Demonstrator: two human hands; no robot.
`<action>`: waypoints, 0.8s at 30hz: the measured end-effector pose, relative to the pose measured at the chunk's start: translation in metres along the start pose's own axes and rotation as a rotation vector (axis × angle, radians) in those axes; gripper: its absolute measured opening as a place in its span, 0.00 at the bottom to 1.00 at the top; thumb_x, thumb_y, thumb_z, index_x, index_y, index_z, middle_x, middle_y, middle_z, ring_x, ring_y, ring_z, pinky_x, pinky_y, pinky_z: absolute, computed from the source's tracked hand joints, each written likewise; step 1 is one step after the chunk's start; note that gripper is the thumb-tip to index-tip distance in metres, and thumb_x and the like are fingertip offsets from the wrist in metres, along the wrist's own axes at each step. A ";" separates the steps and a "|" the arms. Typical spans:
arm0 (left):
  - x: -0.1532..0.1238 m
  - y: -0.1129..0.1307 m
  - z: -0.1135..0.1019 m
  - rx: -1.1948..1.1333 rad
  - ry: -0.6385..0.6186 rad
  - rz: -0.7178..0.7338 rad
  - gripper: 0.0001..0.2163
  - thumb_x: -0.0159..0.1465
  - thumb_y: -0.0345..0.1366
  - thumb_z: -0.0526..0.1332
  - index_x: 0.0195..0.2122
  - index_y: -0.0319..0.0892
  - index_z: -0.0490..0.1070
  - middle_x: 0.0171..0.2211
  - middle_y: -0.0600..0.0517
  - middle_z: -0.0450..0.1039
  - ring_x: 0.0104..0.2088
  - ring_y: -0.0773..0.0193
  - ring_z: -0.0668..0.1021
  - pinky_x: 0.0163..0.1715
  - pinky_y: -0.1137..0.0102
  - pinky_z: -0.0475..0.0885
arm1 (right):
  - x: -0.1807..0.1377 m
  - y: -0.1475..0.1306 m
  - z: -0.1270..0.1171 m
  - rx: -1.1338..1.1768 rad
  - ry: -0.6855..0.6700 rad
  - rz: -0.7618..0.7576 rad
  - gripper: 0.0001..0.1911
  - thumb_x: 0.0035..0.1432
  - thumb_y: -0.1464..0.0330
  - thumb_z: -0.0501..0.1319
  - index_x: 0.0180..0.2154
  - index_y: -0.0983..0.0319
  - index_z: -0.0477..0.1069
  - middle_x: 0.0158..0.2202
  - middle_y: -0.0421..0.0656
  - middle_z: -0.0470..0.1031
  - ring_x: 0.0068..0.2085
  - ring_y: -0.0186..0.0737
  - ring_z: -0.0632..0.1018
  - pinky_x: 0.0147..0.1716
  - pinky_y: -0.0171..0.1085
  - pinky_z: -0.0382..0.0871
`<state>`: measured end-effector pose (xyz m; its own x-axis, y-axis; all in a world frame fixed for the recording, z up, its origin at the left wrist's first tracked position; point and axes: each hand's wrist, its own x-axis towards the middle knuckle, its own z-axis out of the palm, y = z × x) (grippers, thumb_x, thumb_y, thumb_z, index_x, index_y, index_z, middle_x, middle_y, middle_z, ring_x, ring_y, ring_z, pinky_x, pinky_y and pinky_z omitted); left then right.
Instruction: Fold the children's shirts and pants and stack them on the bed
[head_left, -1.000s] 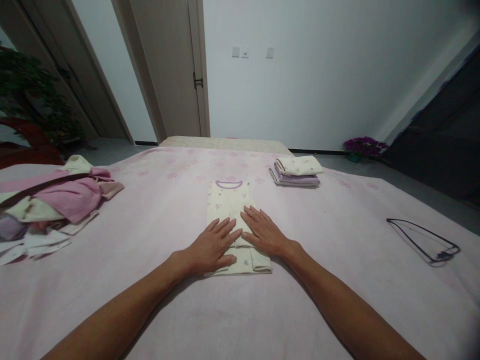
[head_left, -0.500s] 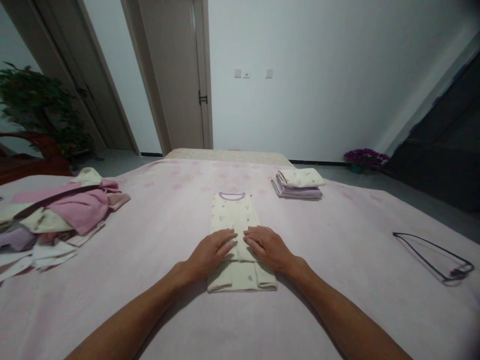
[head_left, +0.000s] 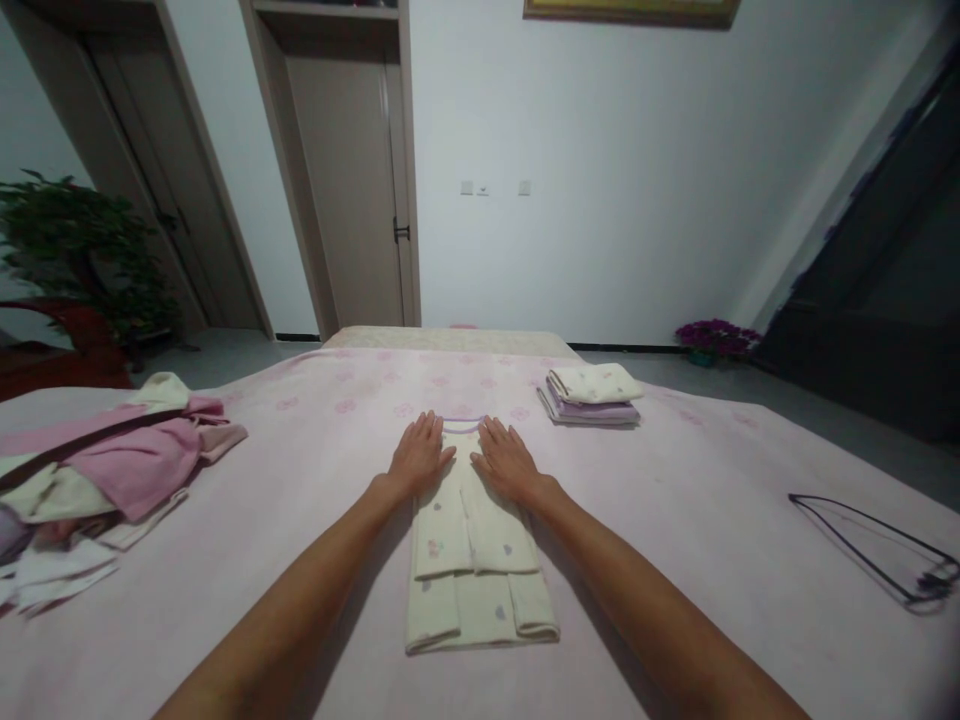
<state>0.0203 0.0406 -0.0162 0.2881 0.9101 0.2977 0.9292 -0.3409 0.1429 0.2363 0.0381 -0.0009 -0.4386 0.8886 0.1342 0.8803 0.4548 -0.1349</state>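
A cream shirt (head_left: 472, 540) with small printed motifs and a purple neckline lies flat in front of me, its sides and sleeves folded inward and its neck pointing away. My left hand (head_left: 420, 455) rests on its upper left edge near the collar, fingers stretched forward. Mirroring it, my right hand (head_left: 506, 458) lies on the upper right edge, fingers also extended. Both palms press down on the fabric and neither hand grasps it. Parts of the shoulders are hidden beneath my hands.
A pink floral sheet (head_left: 300, 560) covers the surface. To the left is a heap of loose clothes (head_left: 142, 450). A stack of folded clothes (head_left: 592, 395) stands at the back right. A black wire-like frame (head_left: 862, 550) lies at the far right.
Both my hands have slid forward from the middle of the shirt to its collar end. The view has tilted up, with a picture frame now showing on the wall.
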 end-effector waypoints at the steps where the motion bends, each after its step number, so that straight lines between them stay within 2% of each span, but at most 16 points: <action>1: 0.003 -0.002 0.004 0.014 -0.032 -0.013 0.31 0.71 0.48 0.50 0.69 0.31 0.53 0.70 0.31 0.50 0.71 0.42 0.52 0.67 0.49 0.52 | 0.006 0.002 0.003 0.009 -0.017 0.024 0.37 0.70 0.55 0.44 0.71 0.72 0.47 0.73 0.56 0.42 0.73 0.53 0.46 0.69 0.53 0.39; 4: 0.006 -0.011 0.018 0.024 -0.124 -0.043 0.33 0.72 0.51 0.46 0.70 0.33 0.51 0.70 0.32 0.49 0.71 0.43 0.52 0.66 0.48 0.52 | 0.017 0.008 0.012 0.061 -0.084 0.096 0.39 0.70 0.52 0.42 0.71 0.71 0.46 0.73 0.55 0.41 0.73 0.52 0.46 0.69 0.53 0.39; 10: 0.002 -0.016 0.026 0.017 -0.150 -0.082 0.33 0.72 0.54 0.43 0.71 0.36 0.50 0.72 0.34 0.46 0.72 0.44 0.51 0.66 0.47 0.52 | 0.018 0.012 0.019 0.099 -0.096 0.124 0.39 0.70 0.51 0.39 0.72 0.68 0.44 0.74 0.52 0.39 0.73 0.48 0.43 0.69 0.53 0.37; 13: -0.009 -0.016 0.023 -0.003 -0.113 -0.064 0.32 0.72 0.53 0.44 0.71 0.38 0.52 0.71 0.35 0.49 0.71 0.44 0.53 0.65 0.47 0.54 | 0.012 0.013 0.018 0.101 -0.096 0.114 0.37 0.71 0.52 0.39 0.72 0.65 0.45 0.74 0.51 0.41 0.73 0.48 0.44 0.69 0.54 0.39; 16: -0.033 -0.018 0.014 -0.030 -0.017 0.044 0.29 0.73 0.50 0.47 0.70 0.39 0.55 0.71 0.36 0.52 0.71 0.44 0.54 0.65 0.47 0.56 | -0.007 0.017 0.017 0.091 -0.073 0.068 0.36 0.71 0.52 0.40 0.72 0.66 0.46 0.73 0.52 0.43 0.73 0.49 0.46 0.69 0.54 0.42; 18: -0.057 -0.018 0.003 -0.068 0.042 0.174 0.27 0.72 0.48 0.50 0.68 0.40 0.58 0.70 0.37 0.54 0.70 0.46 0.57 0.65 0.49 0.60 | -0.029 0.020 0.015 0.080 -0.015 0.000 0.34 0.71 0.54 0.44 0.71 0.65 0.50 0.73 0.53 0.47 0.72 0.50 0.49 0.68 0.54 0.45; 20: -0.082 -0.016 -0.012 -0.122 0.079 0.287 0.22 0.72 0.44 0.52 0.65 0.43 0.63 0.67 0.39 0.60 0.67 0.51 0.64 0.62 0.54 0.65 | -0.053 0.023 0.011 0.087 0.083 -0.106 0.29 0.71 0.60 0.48 0.68 0.61 0.57 0.71 0.52 0.55 0.70 0.49 0.57 0.67 0.52 0.51; 22: -0.106 -0.013 -0.029 -0.179 0.088 0.340 0.17 0.72 0.38 0.52 0.60 0.45 0.68 0.61 0.41 0.68 0.59 0.56 0.73 0.56 0.60 0.72 | -0.077 0.024 0.004 0.113 0.186 -0.225 0.22 0.70 0.66 0.51 0.63 0.59 0.66 0.65 0.51 0.66 0.64 0.46 0.67 0.62 0.49 0.61; 24: -0.124 -0.010 -0.046 -0.231 0.049 0.399 0.14 0.72 0.34 0.52 0.55 0.46 0.71 0.54 0.44 0.73 0.50 0.61 0.78 0.49 0.65 0.76 | -0.096 0.024 -0.005 0.129 0.246 -0.332 0.18 0.68 0.70 0.53 0.55 0.58 0.73 0.57 0.50 0.75 0.56 0.44 0.75 0.54 0.45 0.68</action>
<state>-0.0349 -0.0799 -0.0115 0.5965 0.6868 0.4153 0.6701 -0.7110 0.2133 0.3003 -0.0370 -0.0119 -0.6244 0.6592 0.4190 0.6619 0.7314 -0.1642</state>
